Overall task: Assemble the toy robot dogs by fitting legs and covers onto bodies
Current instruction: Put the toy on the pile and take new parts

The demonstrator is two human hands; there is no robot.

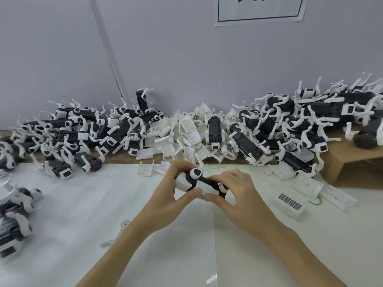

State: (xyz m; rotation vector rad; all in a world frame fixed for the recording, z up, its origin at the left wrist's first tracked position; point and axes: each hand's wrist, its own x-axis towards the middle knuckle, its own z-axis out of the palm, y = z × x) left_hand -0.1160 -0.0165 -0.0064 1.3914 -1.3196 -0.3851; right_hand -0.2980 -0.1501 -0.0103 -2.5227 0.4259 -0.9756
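Toy dog (204,184) held just above the white worktop (83,204), near its back edge. Left hand (176,189) grasping the head end, right hand (234,193) pinching the body's rear. Probably light, stiff plastic; thin legs likely fragile, so best gripped by the body.

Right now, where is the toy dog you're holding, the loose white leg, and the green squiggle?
toy dog (202,183), head view, black body.
loose white leg (116,235), head view, its middle.
green squiggle (316,201), head view, its curve.

The wall sign (260,9) is cut off at top; both hands hide most of the toy dog (204,183).
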